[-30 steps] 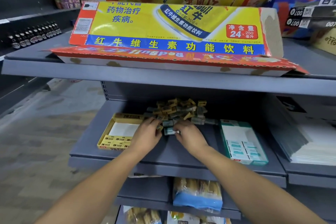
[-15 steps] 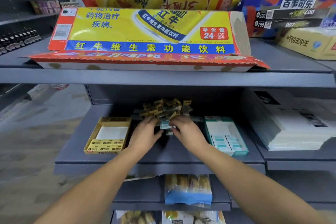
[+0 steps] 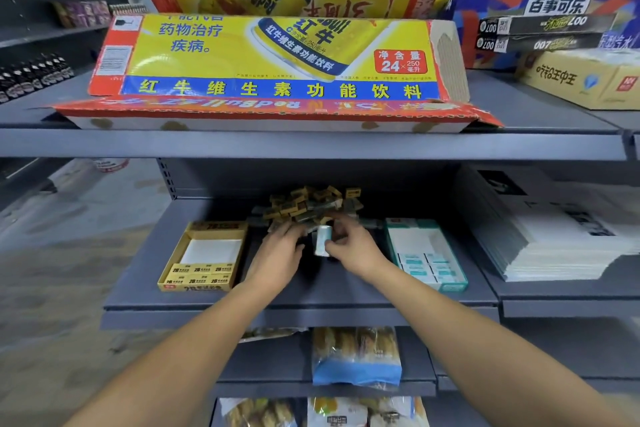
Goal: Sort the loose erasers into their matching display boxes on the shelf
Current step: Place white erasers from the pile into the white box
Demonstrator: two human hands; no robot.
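On the middle shelf (image 3: 194, 302), between a yellow box (image 3: 204, 255) and a teal box (image 3: 426, 255), lies the eraser pile (image 3: 311, 206). The right hand (image 3: 353, 248) pinches a teal eraser (image 3: 322, 240) upright at the pile's near edge; the left hand (image 3: 278, 253) rests fingers-down in the pile, and whether it holds anything I cannot tell. The risk, as I judge it: lifting the eraser could drag neighbours off the shelf's front lip, or it could land in the yellow box by mistake. A second ago both hands were buried in the pile and no eraser stood clear.
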